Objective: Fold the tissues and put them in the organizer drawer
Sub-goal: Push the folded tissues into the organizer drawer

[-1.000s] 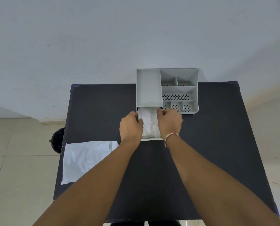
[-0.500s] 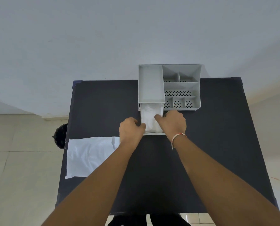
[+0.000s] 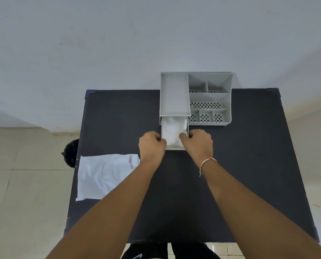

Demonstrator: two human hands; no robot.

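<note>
Drawer (image 3: 174, 147) stands pulled out from the grey organizer (image 3: 210, 98), folded tissues (image 3: 172, 130) inside. Left hand (image 3: 151, 146) and right hand (image 3: 198, 143) curl round its front corners, gripping. Unfolded tissue (image 3: 103, 176) lies flat at the table's (image 3: 249, 165) left edge.

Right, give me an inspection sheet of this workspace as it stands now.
Surface: black table, mostly bare.
Job's things: grey organizer at the far edge; its drawer pulled out toward the person, folded tissues inside; one flat tissue at the table's left edge.
Clutter: nothing seen.
Hands: left hand grips the drawer's left front corner; right hand grips its right side, thumb over the tissues.
Cables: nothing seen.
Surroundings: pale wall, tiled floor, dark object beside the table's left edge.
</note>
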